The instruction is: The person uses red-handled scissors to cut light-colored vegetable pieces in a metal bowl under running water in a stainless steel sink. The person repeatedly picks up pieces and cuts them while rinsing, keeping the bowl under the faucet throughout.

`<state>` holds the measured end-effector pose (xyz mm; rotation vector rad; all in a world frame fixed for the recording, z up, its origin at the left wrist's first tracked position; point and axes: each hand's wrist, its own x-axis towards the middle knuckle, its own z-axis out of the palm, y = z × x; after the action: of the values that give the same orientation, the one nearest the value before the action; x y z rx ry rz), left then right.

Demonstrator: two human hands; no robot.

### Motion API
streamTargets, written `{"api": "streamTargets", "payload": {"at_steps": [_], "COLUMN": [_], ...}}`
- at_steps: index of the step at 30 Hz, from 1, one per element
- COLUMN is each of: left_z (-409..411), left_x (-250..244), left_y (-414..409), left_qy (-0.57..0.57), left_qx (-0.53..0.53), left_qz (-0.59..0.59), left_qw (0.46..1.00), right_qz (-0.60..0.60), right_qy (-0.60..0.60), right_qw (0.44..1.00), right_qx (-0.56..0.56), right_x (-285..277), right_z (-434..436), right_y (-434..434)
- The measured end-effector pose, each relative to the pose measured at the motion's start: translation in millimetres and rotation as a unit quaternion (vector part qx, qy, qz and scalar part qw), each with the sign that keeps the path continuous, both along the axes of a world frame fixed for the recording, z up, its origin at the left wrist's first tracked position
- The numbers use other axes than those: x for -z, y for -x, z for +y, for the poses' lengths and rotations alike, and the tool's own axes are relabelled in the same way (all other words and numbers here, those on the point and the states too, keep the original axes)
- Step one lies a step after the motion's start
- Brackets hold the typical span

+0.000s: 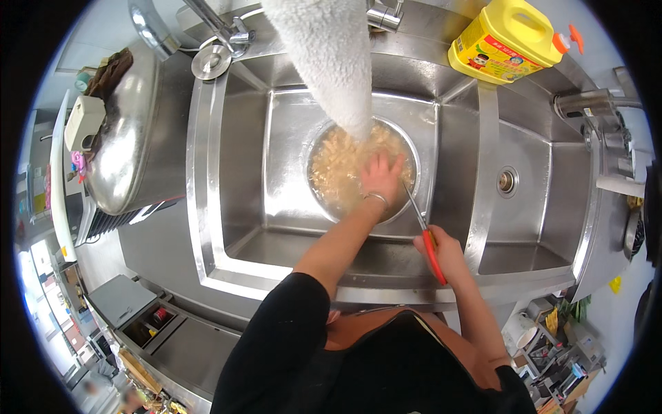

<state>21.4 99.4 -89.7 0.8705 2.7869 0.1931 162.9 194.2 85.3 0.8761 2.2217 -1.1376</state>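
Note:
A round metal bowl stands in the large stainless steel sink basin, holding cloudy water and many pale yellowish food pieces. My left hand reaches into the bowl with fingers spread over the pieces, slightly blurred. A bracelet circles that wrist. Around the red handle of a pair of scissors, my right hand is closed, just outside the bowl's near right side. The metal blades point up toward the bowl's right edge. A fluffy white cloth sleeve hangs down from above, its narrow end over the bowl.
Metal faucets stand behind the basin. A yellow detergent jug sits on the back right ledge. A second basin with a drain lies to the right. Left of the sink is a large rounded metal vessel.

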Motion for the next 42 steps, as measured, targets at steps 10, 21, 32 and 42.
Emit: {"api": "streamTargets", "payload": {"at_steps": [10, 21, 32, 42], "left_z": [23.5, -60.7, -103.3, -104.3], "left_x": [0.5, 9.6, -46.7, -37.6], "left_y": [42.7, 77.0, 85.0, 72.8], "left_qy": [0.005, -0.314, -0.434, -0.452], "left_qx": [-0.11, -0.195, -0.309, -0.324], "left_qz": [-0.24, -0.567, -0.641, -0.522], "left_qw": [0.964, 0.736, 0.553, 0.646], "right_qz": [-0.009, 0.039, 0.053, 0.03], "right_qy": [-0.028, -0.019, 0.016, 0.015], "right_qw": [0.999, 0.999, 0.998, 0.998], "right_qx": [0.027, 0.007, -0.036, -0.047], "right_x": [-9.9, 0.4, -3.7, 3.0], "right_z": [5.2, 5.2, 0.7, -5.0], "right_y": [-11.3, -6.4, 7.3, 12.7]}}
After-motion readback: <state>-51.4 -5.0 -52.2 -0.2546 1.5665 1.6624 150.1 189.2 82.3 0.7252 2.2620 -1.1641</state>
